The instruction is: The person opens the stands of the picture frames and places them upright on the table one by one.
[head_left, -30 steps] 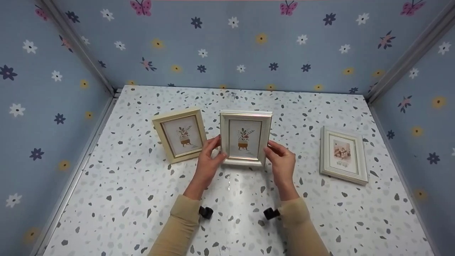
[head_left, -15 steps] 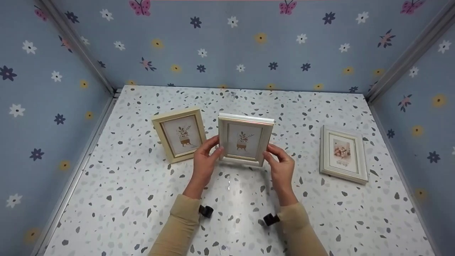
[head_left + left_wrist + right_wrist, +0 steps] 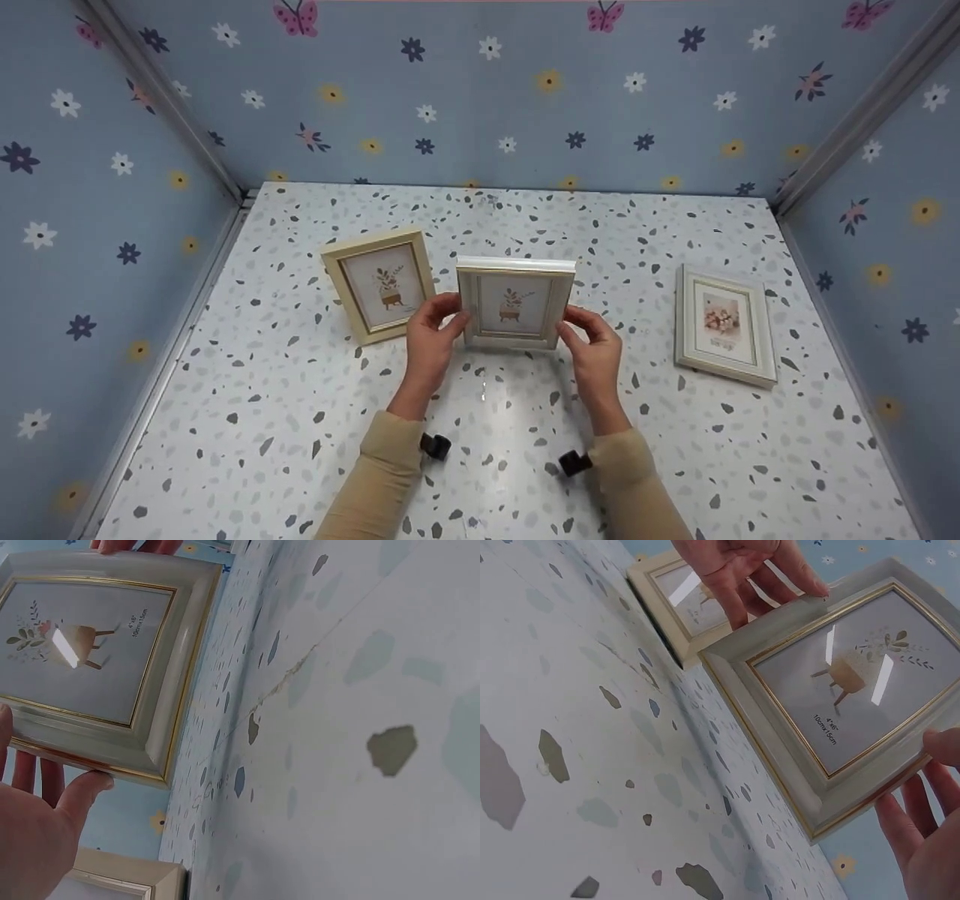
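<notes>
While both hands' fingers [image 3: 442, 315] clasp the frame [image 3: 514, 303], wrist views reveal gold trim.

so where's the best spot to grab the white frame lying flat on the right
By its long side rails, coming from above. The white frame lies flat on the table, so probably lift its near edge first; both hands are busy with the middle frame.

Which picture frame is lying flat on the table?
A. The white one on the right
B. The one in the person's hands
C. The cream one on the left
A. The white frame on the right lies face up on the speckled table, while the cream frame stands upright and both hands hold the middle frame upright.
</notes>
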{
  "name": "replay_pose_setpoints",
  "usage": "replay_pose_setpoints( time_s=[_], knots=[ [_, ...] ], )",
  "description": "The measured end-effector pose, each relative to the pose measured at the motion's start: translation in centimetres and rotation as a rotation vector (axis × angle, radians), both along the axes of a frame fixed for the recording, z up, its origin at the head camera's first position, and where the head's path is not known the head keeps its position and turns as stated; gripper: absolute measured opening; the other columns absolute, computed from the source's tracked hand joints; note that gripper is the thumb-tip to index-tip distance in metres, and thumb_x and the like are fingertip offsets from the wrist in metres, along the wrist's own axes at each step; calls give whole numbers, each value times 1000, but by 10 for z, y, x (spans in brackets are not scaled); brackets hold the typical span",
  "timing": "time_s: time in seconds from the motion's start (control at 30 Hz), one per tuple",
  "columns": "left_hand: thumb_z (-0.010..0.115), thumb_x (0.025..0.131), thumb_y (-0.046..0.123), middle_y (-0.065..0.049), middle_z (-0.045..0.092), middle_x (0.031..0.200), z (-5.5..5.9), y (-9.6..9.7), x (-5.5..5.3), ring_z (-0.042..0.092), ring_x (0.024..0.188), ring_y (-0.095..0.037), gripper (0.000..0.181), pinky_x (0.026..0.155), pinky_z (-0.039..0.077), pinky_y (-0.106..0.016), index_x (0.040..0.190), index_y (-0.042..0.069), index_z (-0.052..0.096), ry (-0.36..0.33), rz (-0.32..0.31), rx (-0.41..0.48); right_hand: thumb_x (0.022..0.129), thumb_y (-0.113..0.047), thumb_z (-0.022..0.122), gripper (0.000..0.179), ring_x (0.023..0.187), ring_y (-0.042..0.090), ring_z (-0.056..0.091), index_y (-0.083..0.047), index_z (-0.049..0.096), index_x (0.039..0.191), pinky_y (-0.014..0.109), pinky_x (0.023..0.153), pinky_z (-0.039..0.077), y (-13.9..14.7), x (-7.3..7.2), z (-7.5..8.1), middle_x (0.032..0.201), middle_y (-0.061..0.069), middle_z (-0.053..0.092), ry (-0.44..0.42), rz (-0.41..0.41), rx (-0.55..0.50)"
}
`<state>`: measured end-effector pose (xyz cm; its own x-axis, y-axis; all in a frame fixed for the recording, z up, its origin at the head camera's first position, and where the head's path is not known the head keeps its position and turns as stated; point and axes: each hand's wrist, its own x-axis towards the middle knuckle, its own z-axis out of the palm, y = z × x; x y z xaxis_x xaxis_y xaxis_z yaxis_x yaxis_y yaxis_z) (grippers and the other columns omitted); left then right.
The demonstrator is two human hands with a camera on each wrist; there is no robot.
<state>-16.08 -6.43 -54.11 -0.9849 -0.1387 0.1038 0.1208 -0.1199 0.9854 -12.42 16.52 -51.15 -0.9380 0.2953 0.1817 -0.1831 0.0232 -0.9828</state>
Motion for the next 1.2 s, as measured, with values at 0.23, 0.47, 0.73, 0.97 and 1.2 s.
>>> replay_pose_setpoints(
  time_s=[0.23, 0.47, 0.73, 0.97, 1.2],
  knots=[
    [78, 85, 5, -9, 66, 110, 2, -1, -2, 60, 107, -24, 31, 104, 40, -48, 114, 6, 66, 53, 7, -27, 87, 2, 74, 31, 109, 19, 63, 6, 67, 117, 44, 102, 45, 1, 1, 2, 113, 16, 69, 5, 36, 24],
    [78, 86, 8, -9, 66, 109, 4, 0, -4, 61, 107, -24, 31, 103, 41, -48, 115, 7, 67, 80, -8, -41, 86, 4, 74, 29, 105, 19, 63, 7, 68, 114, 28, 93, 50, 6, 1, 3, 109, 15, 70, 2, 72, 43],
    [75, 90, 11, -9, 63, 113, 9, -2, -4, 60, 108, -23, 30, 85, 55, -36, 119, 9, 66, 5, 3, -32, 86, 4, 75, 30, 102, 23, 64, 8, 67, 114, 34, 91, 53, 10, 0, 6, 108, 16, 69, 17, 164, 18],
    [72, 94, 16, -10, 62, 116, 12, -6, -8, 62, 105, -23, 34, 81, 57, -44, 126, 10, 63, -71, -20, 4, 85, 1, 77, 36, 100, 26, 65, 11, 65, 117, 35, 88, 54, 19, -4, -15, 108, 20, 68, 68, 195, -48],
    [70, 95, 16, -11, 63, 118, 11, -9, -13, 64, 103, -24, 35, 69, 58, -36, 128, 10, 61, -119, -87, 96, 86, -1, 77, 33, 98, 24, 67, 7, 67, 116, 31, 83, 55, 25, -8, -24, 108, 21, 69, 72, 166, -94]
  ],
)
